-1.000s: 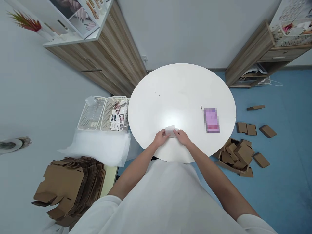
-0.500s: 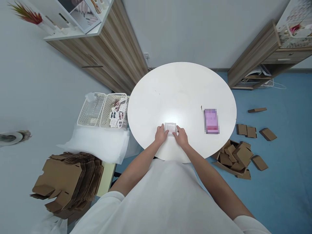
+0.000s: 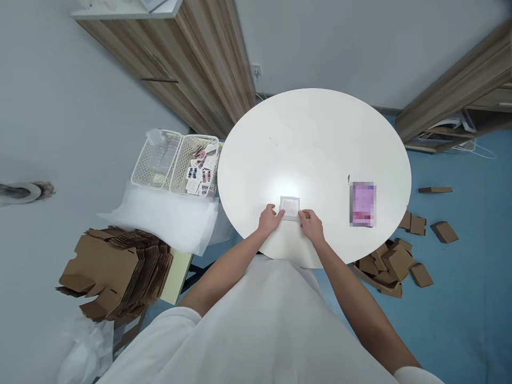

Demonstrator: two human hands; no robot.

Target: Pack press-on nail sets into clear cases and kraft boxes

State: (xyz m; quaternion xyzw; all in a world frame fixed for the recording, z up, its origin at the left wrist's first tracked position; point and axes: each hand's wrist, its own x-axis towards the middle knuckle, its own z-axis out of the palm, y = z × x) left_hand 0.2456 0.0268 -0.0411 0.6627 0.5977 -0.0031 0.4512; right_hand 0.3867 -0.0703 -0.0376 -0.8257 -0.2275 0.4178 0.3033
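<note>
A small, flat, translucent box with a whitish rim lies near the close edge of the white oval table. My left hand grips its left side, with the thumb at the lower left corner and the index finger bent away. My right hand pinches the lower right corner between thumb and fingers. Too little detail shows to tell what is inside the box.
A pink-purple blurred packet lies on the table's right. Left of the table stand a basket of press-on nail cards and a basket of clear boxes, above white sheets and flattened cartons. Small brown boxes crowd the right floor.
The whole view has shifted with my head. My fingers have slid from the box's sides down towards its near corners, and my right thumb has come off its top face.
</note>
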